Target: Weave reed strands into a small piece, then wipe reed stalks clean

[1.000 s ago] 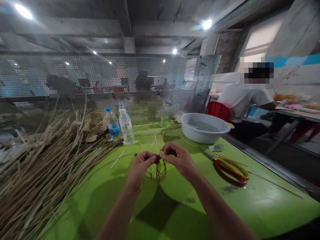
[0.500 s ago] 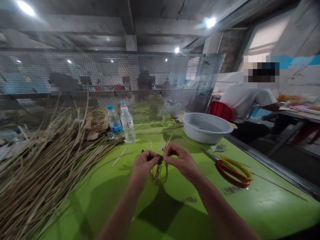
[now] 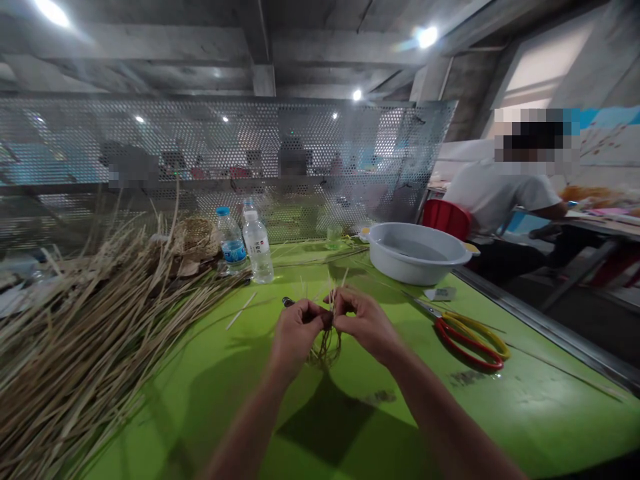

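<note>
A small open piece of woven straw strips [image 3: 325,348] hangs between my hands above the green table [image 3: 200,413]. My left hand [image 3: 299,330] pinches its upper edge from the left, thumb against fingers. Close beside it, my right hand [image 3: 361,321] pinches the same edge from the right, fingertips almost touching the left ones. Thin pale strip ends poke up above the fingers. The fingers partly hide the weave where they grip. A small dark object [image 3: 287,302] lies just behind my left hand; its kind is unclear.
Long straw strips [image 3: 100,340] heap over the left side. Two water bottles [image 3: 257,250] stand behind, another partly hidden. A white basin [image 3: 415,260] and scissors with red and yellow handles [image 3: 467,340] sit right. Beyond, a person in a white shirt [image 3: 500,190] sits at another table.
The view has shifted slightly. Both hands stay pinched on the woven piece, with small finger movements at its edge. The left fingertips are closer to the right ones.
</note>
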{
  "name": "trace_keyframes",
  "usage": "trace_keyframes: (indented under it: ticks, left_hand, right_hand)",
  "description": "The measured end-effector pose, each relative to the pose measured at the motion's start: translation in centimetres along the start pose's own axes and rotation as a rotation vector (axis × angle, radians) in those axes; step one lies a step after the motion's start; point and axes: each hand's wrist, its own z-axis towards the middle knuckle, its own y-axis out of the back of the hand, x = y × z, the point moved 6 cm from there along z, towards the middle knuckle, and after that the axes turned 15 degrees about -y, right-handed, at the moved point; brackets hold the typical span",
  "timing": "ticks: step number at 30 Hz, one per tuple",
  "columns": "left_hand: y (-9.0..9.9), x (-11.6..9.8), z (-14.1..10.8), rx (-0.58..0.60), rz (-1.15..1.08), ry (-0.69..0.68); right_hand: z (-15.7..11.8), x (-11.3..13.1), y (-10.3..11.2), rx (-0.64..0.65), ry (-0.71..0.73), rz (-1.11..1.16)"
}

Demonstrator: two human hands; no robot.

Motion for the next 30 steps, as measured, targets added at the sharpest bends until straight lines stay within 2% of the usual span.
trace_keyframes:
  ticks: [5,10,18,25,30]
  left_hand:
    - [-0.1,-0.2,-0.1,-0.009,0.009,0.01]
    - [0.0,-0.4,-0.2,-0.014,0.066,-0.001]
    - [0.9,0.7,0.2,-0.049,0.046,-0.002]
    - [1.7,1.0,0.3,-0.1,-0.021,0.025]
    - [2.0,1.0,0.3,-0.162,-0.05,0.029]
  right_hand:
    - [0.0,-0.3,-0.1,0.005,-0.004,0.022]
    - [-0.1,-0.5,-0.2,-0.03,0.011,-0.048]
    - [-0.1,-0.4,-0.1,-0.039,0.058,-0.159]
    - [-0.3,0.0,0.2,-0.207,0.106,-0.264]
    - [-1.0,1.0,-0.5,-0.211,0.198,-0.34]
